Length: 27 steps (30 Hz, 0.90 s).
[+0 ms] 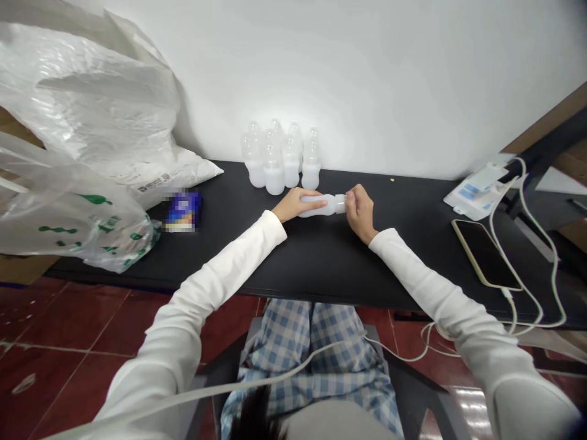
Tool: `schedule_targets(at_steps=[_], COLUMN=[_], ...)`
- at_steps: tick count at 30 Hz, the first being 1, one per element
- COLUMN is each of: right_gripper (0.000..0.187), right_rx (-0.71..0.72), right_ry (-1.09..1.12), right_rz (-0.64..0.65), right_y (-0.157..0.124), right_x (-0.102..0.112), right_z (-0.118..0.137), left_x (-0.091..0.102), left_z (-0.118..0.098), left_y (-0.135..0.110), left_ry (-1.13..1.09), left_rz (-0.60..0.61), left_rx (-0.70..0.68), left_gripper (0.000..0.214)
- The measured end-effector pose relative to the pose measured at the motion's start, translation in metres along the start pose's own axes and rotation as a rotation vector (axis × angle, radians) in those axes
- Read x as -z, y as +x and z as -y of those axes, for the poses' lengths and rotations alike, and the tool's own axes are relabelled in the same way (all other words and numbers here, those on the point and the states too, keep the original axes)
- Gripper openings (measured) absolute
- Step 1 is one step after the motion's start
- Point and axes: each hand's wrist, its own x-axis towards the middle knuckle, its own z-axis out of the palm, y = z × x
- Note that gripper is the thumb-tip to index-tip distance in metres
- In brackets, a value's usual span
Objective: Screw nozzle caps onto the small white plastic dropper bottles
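Left hand (293,205): clasping the white bottle (329,208)
Right hand (361,211): curled around its clear cap (340,203)
White bottle: lying sideways, frame centre
Table (321,263): black, across middle
Wall (358,73): white, top
Floor (55,379): red tiles, lower left

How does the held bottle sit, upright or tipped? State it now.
Tipped: the bottle lies sideways, its white body in the left hand and its clear end at the right hand.

Held bottle (326,209): one end hidden in right hand (360,211)
Rear bottles (276,126): partly covered, near table's (403,214) back edge
Blue box (186,211): print blurred
White bag (105,98): cut off at left
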Motion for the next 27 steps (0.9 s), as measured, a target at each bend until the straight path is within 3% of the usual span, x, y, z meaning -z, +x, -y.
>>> schedule_targets(at_steps=[4,9,16,20,23,27], right_gripper=[0.053,0.051,0.058,0.061,0.05,0.031], right_rx=[-0.107,-0.253,-0.495,-0.373,-0.18,-0.005], right_ry=[-0.004,0.054,0.376,0.436,0.242,-0.071], right_rz=[-0.037,0.029,0.077,0.094,0.148,0.327], right_y=[-0.002,0.006,0.017,0.007,-0.001,-0.006], right_x=[-0.004,0.001,0.004,0.002,0.005,0.009], right_z=[-0.002,-0.007,-0.007,-0.004,-0.004,-0.006], left_x=[-0.008,-0.012,-0.019,-0.019,-0.02,-0.021], left_z=[0.004,0.006,0.005,0.016,0.025,0.03], left_y=[-0.004,-0.003,-0.005,-0.005,-0.003,-0.001], left_ry=[0.247,0.603,0.741,0.64,0.507,0.457], left_rz=[-0.103,-0.143,-0.275,-0.435,-0.545,-0.646], left_rx=[-0.176,-0.392,-0.338,-0.23,-0.098,-0.003], left_gripper=[0.055,0.057,0.054,0.054,0.053,0.05])
